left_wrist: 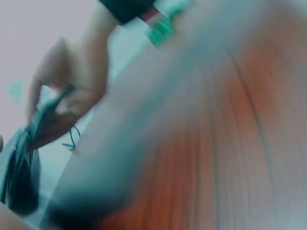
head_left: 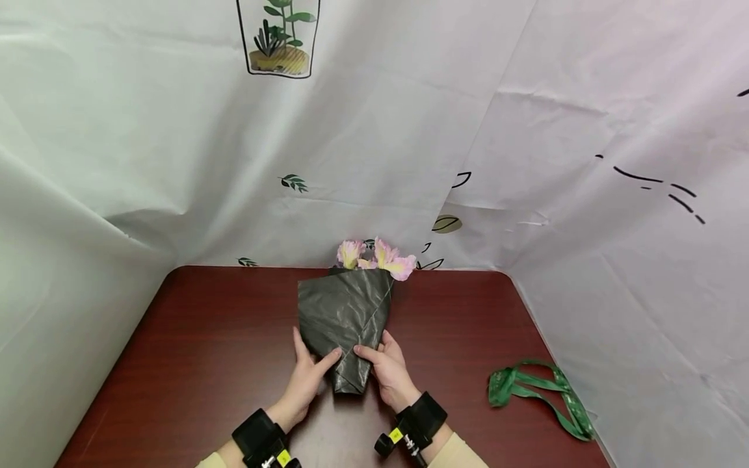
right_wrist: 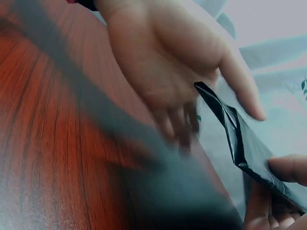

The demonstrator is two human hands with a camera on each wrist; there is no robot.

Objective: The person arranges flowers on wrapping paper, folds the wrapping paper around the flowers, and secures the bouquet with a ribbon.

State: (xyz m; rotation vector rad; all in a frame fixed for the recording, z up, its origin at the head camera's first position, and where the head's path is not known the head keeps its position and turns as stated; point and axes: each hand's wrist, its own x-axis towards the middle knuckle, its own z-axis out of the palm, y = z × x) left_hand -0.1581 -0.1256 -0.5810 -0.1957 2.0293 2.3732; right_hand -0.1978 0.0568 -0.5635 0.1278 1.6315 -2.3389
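A bouquet of pink and yellow flowers (head_left: 377, 257) lies on the red-brown table (head_left: 205, 338), wrapped in a cone of dark crinkled paper (head_left: 345, 318). My left hand (head_left: 309, 376) rests at the cone's lower left, fingers straight and thumb lying on the paper. In the right wrist view that left hand (right_wrist: 168, 62) shows an open palm beside the dark paper (right_wrist: 240, 139). My right hand (head_left: 389, 370) pinches the cone's lower right flap, thumb (right_wrist: 288, 167) on top and fingers underneath. The left wrist view shows the right hand (left_wrist: 72, 91) gripping the paper (left_wrist: 21, 177).
A green ribbon (head_left: 538, 390) lies loosely coiled near the table's right edge. White cloth printed with plants (head_left: 281, 39) hangs behind and at both sides, closing in the table. Bare wood shows to the left of the bouquet.
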